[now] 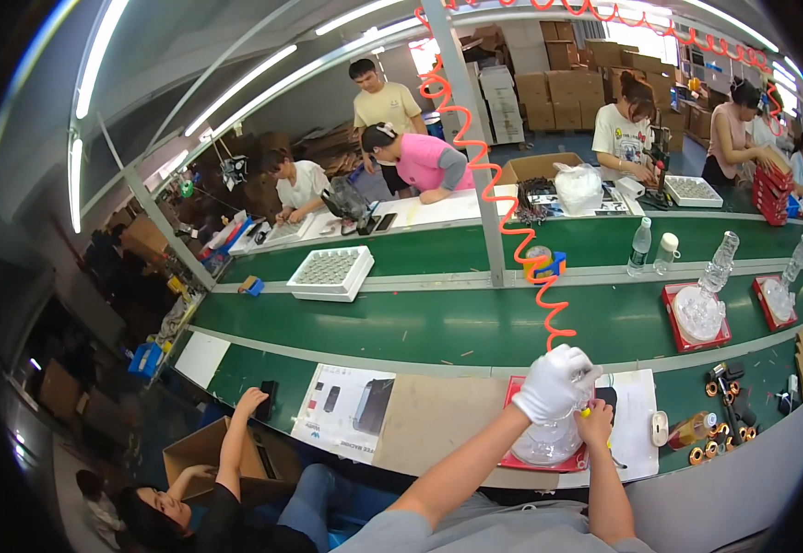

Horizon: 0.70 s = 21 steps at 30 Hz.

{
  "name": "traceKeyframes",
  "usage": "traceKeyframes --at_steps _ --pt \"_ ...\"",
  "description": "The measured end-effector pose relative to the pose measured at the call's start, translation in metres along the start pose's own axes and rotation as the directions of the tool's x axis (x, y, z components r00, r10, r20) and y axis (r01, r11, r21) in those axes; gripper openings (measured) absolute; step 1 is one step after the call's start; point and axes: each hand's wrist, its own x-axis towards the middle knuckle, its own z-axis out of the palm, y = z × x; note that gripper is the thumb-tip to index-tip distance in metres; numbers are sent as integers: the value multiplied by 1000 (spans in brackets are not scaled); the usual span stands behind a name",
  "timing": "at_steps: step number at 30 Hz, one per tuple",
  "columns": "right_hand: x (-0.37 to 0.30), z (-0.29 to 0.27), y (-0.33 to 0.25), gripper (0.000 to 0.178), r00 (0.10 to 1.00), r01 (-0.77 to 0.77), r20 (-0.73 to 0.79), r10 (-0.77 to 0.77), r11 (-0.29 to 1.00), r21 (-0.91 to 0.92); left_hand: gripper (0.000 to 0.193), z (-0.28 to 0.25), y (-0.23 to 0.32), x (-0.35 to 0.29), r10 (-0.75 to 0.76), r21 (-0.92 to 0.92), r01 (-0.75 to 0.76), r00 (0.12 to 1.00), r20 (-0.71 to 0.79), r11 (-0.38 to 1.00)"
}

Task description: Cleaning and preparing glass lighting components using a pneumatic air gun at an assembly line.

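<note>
My left hand [554, 382], in a white glove, is closed round the upper part of a clear plastic piece [545, 444] with a wide round base. Its fingers hide most of what they grip. The piece stands on a red square base [519, 461] on the bench in front of me. My bare right hand [594, 424] is close against the piece's right side, fingers closed at a small yellow thing [587, 412] too small to make out. An orange coiled hose [554, 318] hangs down to just above my gloved hand.
Cardboard [438, 415] and a printed sheet [342, 410] lie left; copper-coiled parts [722, 429] lie right. Beyond, a green conveyor [401, 323] carries similar clear pieces on red bases [696, 316]. A white tray [330, 273] is farther off. A co-worker [226, 498] sits near left.
</note>
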Motion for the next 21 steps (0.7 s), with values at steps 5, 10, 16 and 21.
traceKeyframes --at_steps 5,10,16,21 --pt "10 8 -10 60 997 -38 70 45 995 -96 43 40 2 -27 -413 -612 115 832 -372 783" --pt "-4 15 -30 52 1000 -25 15 28 988 -153 58 44 10 -39 -590 -658 246 718 -370 712" --pt "-11 -2 -37 35 999 -6 33 11 991 -133 37 62 9 -31 -681 -615 355 584 -442 704" --pt "-8 -2 -39 35 999 26 45 -20 991 -132 36 59 12 -31 -651 -577 337 560 -513 744"
